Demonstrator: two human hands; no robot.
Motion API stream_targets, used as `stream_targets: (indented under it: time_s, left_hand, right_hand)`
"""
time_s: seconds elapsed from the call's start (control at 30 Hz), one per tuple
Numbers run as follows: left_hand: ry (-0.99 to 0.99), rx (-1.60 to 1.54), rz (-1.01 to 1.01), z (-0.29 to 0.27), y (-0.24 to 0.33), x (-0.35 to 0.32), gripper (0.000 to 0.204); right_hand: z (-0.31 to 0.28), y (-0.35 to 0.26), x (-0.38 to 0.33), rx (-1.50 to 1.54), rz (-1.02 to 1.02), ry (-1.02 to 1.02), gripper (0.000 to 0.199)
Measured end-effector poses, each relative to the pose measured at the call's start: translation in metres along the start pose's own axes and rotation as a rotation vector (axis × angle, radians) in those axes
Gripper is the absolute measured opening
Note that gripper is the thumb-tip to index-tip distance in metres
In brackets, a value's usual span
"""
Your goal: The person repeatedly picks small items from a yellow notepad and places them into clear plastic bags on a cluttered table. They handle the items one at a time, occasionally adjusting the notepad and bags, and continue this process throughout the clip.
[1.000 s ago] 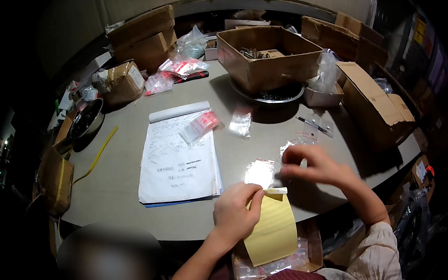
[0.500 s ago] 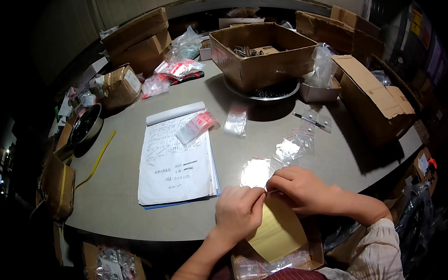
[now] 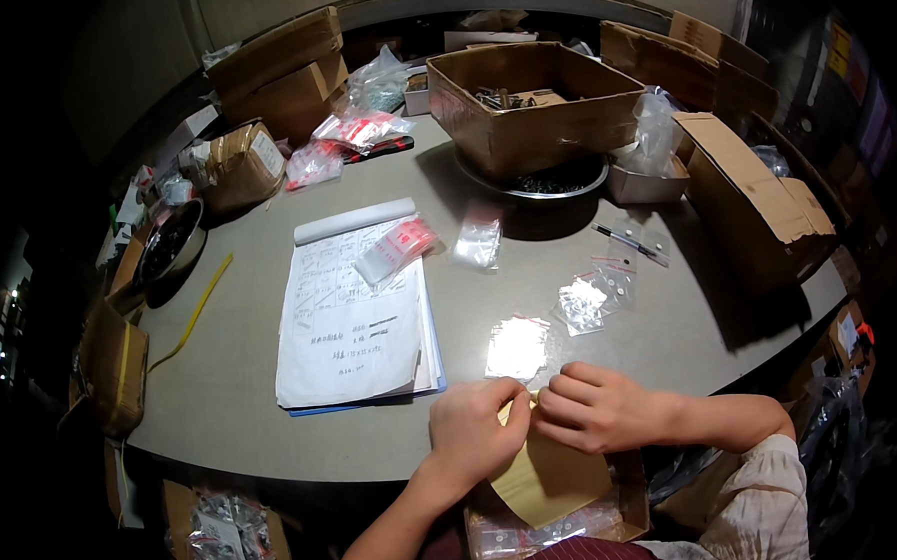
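Yellow sheet point(image 3: 552, 476) pinched at its top by left hand point(image 3: 472, 434) and right hand point(image 3: 599, 409).

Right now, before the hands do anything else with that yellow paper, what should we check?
1. Both hands on the yellow sheet: ok, left hand and right hand pinch its top edge.
2. Sheet flat on the table: not ok, it hangs over the near edge.
3. Small clear bag within reach: ok, just beyond the hands.
4. Anything inside the pinch: cannot tell, fingers hide it.
5. Paper pad out of the way: ok.
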State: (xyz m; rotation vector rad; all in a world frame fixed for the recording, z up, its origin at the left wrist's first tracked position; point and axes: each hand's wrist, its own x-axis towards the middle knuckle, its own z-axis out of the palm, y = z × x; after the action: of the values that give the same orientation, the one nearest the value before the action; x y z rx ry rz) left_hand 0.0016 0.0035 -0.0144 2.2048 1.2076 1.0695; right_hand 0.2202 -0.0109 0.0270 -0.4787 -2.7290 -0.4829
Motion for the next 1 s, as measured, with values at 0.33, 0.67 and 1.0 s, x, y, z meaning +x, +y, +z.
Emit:
stream_targets:
  time_s: [0.33,0.67,1.0]
  left_hand:
    - [-0.006,0.017,0.024,-0.001,0.002,0.001,0.011]
    - [0.033,-0.016,0.075,0.0,0.003,0.001,0.012]
    - [0.038,-0.016,0.093,0.001,0.001,0.002,0.01]
  right_hand:
    - [0.026,0.075,0.014,0.865,0.868,-0.151,0.02]
    - [0.028,0.099,-0.028,0.276,0.889,-0.406,0.03]
    - [0.027,0.092,-0.01,0.894,0.774,-0.072,0.023]
